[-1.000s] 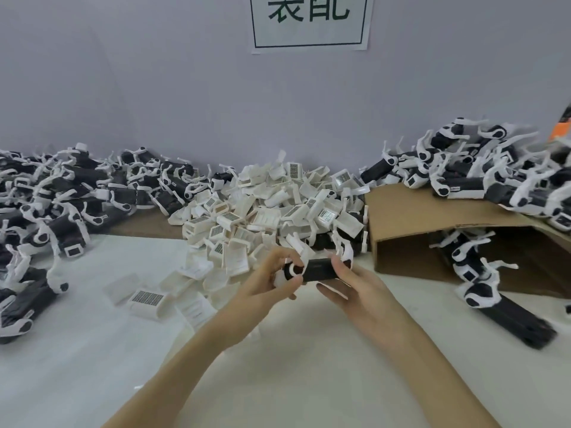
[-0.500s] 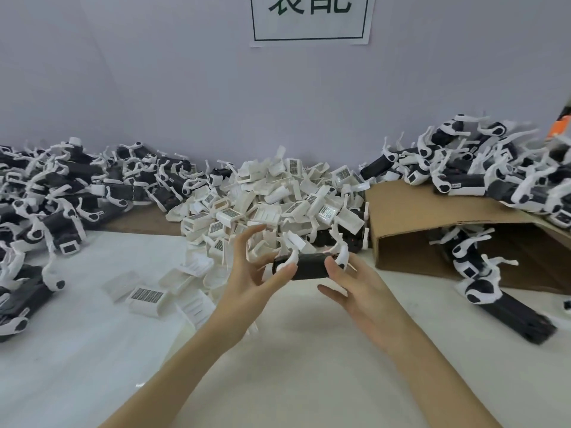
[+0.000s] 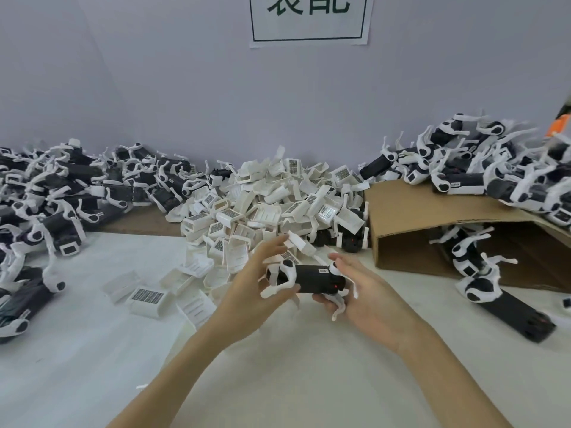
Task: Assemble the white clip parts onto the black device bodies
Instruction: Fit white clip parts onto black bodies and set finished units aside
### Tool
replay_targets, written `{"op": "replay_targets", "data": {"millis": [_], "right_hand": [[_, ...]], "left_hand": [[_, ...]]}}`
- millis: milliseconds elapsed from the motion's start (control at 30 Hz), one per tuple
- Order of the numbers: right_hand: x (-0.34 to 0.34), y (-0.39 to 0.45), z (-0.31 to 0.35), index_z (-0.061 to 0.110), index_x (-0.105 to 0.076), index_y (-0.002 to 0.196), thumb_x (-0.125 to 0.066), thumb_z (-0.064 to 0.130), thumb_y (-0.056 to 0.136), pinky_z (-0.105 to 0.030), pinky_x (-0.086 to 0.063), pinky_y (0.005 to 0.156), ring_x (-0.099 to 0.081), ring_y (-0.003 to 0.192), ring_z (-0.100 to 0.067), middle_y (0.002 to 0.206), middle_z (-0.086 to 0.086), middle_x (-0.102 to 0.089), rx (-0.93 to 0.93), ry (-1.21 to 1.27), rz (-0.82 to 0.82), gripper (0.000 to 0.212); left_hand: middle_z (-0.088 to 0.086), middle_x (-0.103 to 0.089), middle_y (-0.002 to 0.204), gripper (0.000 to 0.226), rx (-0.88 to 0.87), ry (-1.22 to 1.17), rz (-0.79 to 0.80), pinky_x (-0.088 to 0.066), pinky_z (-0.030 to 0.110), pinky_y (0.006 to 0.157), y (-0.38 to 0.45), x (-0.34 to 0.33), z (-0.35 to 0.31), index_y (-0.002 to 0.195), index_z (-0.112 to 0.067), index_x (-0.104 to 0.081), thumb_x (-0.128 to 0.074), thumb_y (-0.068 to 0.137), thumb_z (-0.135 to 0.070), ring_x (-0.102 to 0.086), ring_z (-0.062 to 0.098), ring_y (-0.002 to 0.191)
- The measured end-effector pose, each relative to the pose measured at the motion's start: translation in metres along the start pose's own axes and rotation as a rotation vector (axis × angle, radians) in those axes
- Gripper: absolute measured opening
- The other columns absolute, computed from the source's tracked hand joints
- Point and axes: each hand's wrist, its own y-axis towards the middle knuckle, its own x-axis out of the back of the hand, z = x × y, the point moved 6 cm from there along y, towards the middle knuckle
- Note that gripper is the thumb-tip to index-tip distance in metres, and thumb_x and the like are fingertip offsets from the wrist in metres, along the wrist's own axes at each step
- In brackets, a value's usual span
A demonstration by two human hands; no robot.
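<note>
Both hands, left hand [image 3: 256, 282] & right hand [image 3: 367, 295], grip black device body [image 3: 312, 278]; light, stiff—hold body, not thin white clips [image 3: 279, 287].

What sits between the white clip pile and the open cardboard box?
In the head view, nothing separate: the white clip pile runs right up to the cardboard box wall, with black device bodies at that edge.

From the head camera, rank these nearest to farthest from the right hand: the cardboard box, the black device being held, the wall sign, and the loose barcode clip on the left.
From the right hand:
1. Black device, held in it, centre.
2. Cardboard box, just behind, right.
3. Barcode clip, lying across the table, left.
4. Wall sign, high on the back wall.
</note>
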Motion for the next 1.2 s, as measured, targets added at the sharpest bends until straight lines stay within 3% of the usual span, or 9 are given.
{"op": "replay_targets", "data": {"millis": [200,300,367,500,667,767,900,1100,1200], "right_hand": [[-0.012,-0.003,0.011,0.008,-0.064,0.131,-0.06,0.011,0.102,-0.04,-0.061,0.082,-0.071,0.107,-0.044,0.128,-0.024,-0.068,0.204,0.046,-0.068,0.03],[-0.018,-0.006,0.015,0.008,-0.064,0.131,-0.062,0.017,0.092,-0.047,-0.059,0.095,-0.071,0.11,-0.035,0.128,-0.018,-0.07,0.267,0.052,-0.017,0.04],[-0.018,-0.006,0.015,0.008,-0.063,0.132,-0.059,0.02,0.09,-0.049,-0.055,0.101,-0.071,0.113,-0.033,0.127,-0.015,-0.071,0.291,0.015,0.013,0.044],[-0.016,-0.002,0.007,0.016,-0.065,0.134,-0.054,0.012,0.094,-0.044,-0.058,0.099,-0.067,0.121,-0.026,0.133,-0.009,-0.068,0.267,-0.211,0.099,0.041],[-0.03,-0.008,-0.004,0.058,-0.058,0.127,-0.064,0.015,0.087,-0.018,-0.054,0.088,-0.064,0.119,-0.004,0.127,0.024,-0.065,0.512,-0.833,0.102,0.059],[-0.037,-0.009,-0.008,0.059,-0.054,0.125,-0.062,0.004,0.09,-0.016,-0.052,0.089,-0.066,0.113,-0.009,0.119,0.018,-0.067,0.681,-0.901,0.085,0.065],[-0.032,-0.008,-0.007,0.058,-0.054,0.126,-0.068,-0.002,0.091,-0.019,-0.053,0.09,-0.064,0.116,-0.008,0.122,0.021,-0.064,0.725,-0.946,0.045,0.071],[-0.031,-0.017,0.011,0.029,-0.069,0.127,-0.089,0.019,0.082,-0.017,-0.051,0.09,-0.063,0.109,-0.006,0.118,0.007,-0.063,0.868,-1.026,-0.139,0.051],[-0.031,-0.026,0.022,0.025,-0.073,0.121,-0.092,0.03,0.076,-0.01,-0.049,0.086,-0.061,0.102,-0.004,0.115,0.005,-0.058,0.97,-1.101,-0.278,0.049]], "left_hand": [[0.005,-0.076,0.121,0.063,0.291,-0.508,-0.049,-0.055,0.035,0.106,0.001,-0.002,0.01,0.139,-0.034,-0.065,-0.06,0.097,0.012,-0.071,0.023,0.112],[0.017,-0.077,0.104,0.034,0.407,-0.862,-0.206,-0.064,0.033,0.089,0.003,-0.002,0.011,0.137,-0.013,-0.068,-0.065,0.104,-0.021,-0.076,0.028,0.093],[0.022,-0.075,0.104,0.056,0.468,-0.974,-0.244,-0.065,0.038,0.089,0.003,-0.002,0.014,0.13,-0.007,-0.071,-0.056,0.1,-0.051,-0.076,0.032,0.096],[0.011,-0.077,0.122,0.062,0.348,-0.48,-0.151,-0.047,0.046,0.116,-0.002,-0.002,0.004,0.135,-0.016,-0.068,-0.075,0.09,-0.059,-0.07,0.027,0.12],[-0.01,-0.071,0.119,0.057,-0.111,0.003,-0.204,-0.054,0.028,0.098,-0.011,-0.002,-0.03,0.133,-0.031,-0.065,-0.091,0.083,-0.035,-0.068,0.019,0.118],[-0.01,-0.064,0.13,0.055,-0.314,0.216,-0.195,-0.052,0.031,0.101,-0.016,-0.01,-0.044,0.133,-0.026,-0.068,-0.089,0.084,-0.041,-0.062,0.021,0.127],[-0.006,-0.061,0.132,0.045,-0.319,0.223,-0.17,-0.051,0.034,0.103,-0.017,-0.015,-0.044,0.134,-0.022,-0.069,-0.077,0.095,-0.043,-0.06,0.022,0.128],[0.001,-0.071,0.124,0.035,-0.067,-0.266,-0.181,-0.051,0.053,0.105,-0.01,-0.001,-0.035,0.129,-0.025,-0.073,-0.044,0.111,-0.035,-0.065,0.023,0.121],[-0.012,-0.068,0.136,0.043,-0.037,-0.213,-0.123,-0.053,0.023,0.099,-0.006,0.012,-0.031,0.146,-0.036,-0.057,-0.047,0.107,-0.053,-0.062,0.009,0.128]]}}
